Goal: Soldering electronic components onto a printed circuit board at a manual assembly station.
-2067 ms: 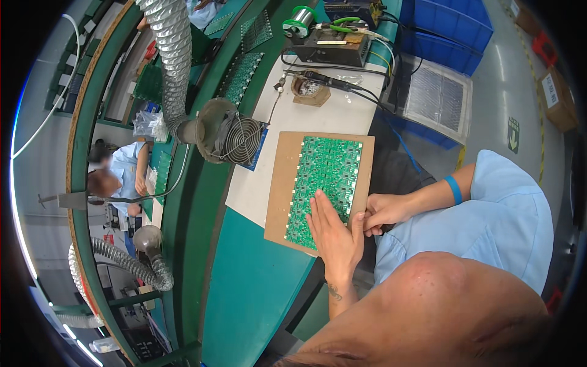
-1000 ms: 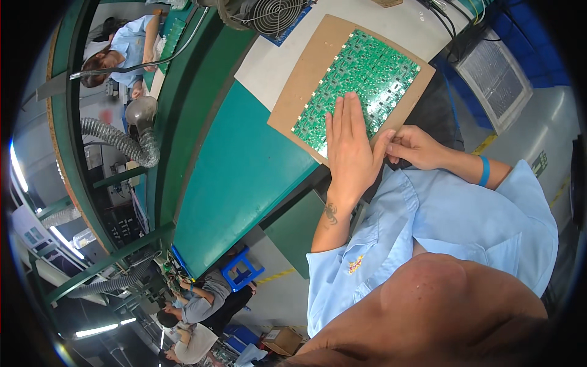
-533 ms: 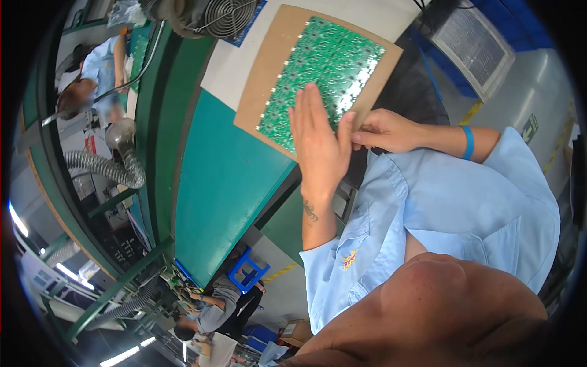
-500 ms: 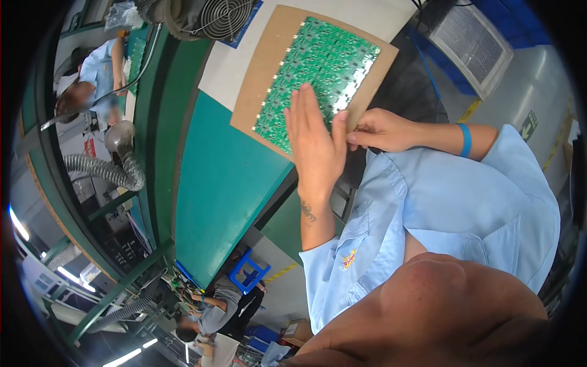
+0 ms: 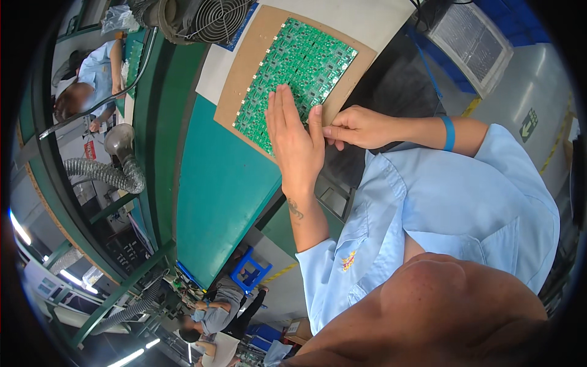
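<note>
A green circuit board panel (image 5: pixel 306 61), crowded with small parts, lies on a brown cardboard sheet (image 5: pixel 259 33). My left hand (image 5: pixel 292 137) is held over the panel's near part, with its fingers straight and side by side and its thumb apart. Whether its fingers press on the panel I cannot tell. At the sheet's near right corner, my right hand (image 5: pixel 358 127) has thumb and fingers closed on the cardboard edge. A blue band (image 5: pixel 449 133) circles my right wrist.
The sheet partly overlies a white surface (image 5: pixel 391 15) beside a teal bench top (image 5: pixel 223 189). A round fan grille (image 5: pixel 219 19) stands beyond. Flexible metal ducting (image 5: pixel 104 171) runs at left. Co-workers (image 5: pixel 98 73) sit across the bench and farther back, near a blue stool (image 5: pixel 249 272).
The cardboard sheet and the circuit board panel have shifted left, and both my hands have moved left with them. The bright glare on the panel has mostly gone.
</note>
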The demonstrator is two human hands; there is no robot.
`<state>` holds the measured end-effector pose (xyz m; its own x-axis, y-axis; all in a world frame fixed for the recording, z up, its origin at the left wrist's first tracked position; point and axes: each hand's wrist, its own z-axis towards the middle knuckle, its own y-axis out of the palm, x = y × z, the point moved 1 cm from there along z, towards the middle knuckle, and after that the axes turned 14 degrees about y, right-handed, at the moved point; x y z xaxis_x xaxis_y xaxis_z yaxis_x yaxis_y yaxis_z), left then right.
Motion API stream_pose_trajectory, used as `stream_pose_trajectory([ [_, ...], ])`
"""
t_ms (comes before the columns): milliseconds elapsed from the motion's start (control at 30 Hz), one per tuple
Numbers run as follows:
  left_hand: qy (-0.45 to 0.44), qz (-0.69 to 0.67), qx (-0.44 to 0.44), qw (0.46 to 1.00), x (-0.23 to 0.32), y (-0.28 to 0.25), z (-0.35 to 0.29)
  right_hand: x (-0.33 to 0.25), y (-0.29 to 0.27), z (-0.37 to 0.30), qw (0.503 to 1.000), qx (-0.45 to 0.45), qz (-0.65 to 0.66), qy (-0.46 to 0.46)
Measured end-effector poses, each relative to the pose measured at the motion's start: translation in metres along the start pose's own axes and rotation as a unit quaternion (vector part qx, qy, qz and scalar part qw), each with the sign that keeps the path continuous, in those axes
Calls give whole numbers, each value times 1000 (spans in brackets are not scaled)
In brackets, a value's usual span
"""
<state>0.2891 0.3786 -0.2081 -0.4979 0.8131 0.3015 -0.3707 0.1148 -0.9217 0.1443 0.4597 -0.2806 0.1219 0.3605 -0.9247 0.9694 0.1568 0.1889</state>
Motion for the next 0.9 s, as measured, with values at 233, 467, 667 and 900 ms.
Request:
stream_pose_trajectory([
  [233,0,-7,7,1000,-5,5,2,8,0,4,999,26,-23,-5],
  [467,-13,-8,4,1000,-9,8,3,13,4,9,999,29,-14,12],
  [667,-17,-5,0,1000,-5,7,8,23,10,12,998,15,54,26],
  [900,-19,-1,-10,1000,-5,11,3,-40,-70,-38,998,44,8,54],
])
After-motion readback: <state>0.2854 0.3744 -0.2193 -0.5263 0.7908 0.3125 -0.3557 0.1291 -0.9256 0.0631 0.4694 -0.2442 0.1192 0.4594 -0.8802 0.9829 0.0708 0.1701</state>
